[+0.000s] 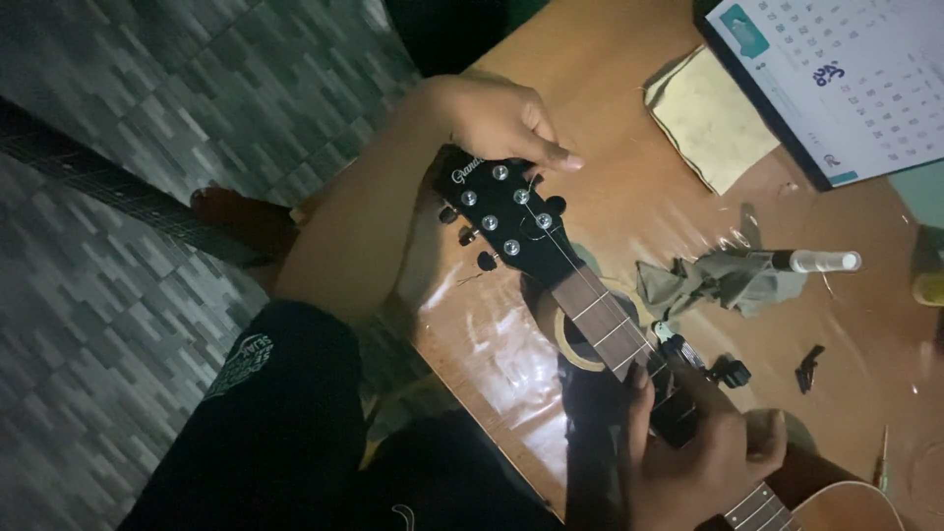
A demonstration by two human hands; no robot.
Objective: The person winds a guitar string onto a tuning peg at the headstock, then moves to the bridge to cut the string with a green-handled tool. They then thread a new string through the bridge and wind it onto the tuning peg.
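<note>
Two hands on guitar: my left hand [506, 118] pinches a tuner on the black headstock [501, 214], my right hand [698, 457] grips the neck [615, 329] over wooden table [610, 88].

I see a white calendar sheet [851, 84] with a dark border and teal corner patches at the bench's [610, 88] far right.

A glossy brown wooden table [629, 197] carried a yellowish cloth [710, 116] at one o'clock, a white calendar [846, 79] at two, a crumpled grey-green rag [718, 280] and small white bottle [821, 261] at three, and black clips [809, 367] lower right.
</note>
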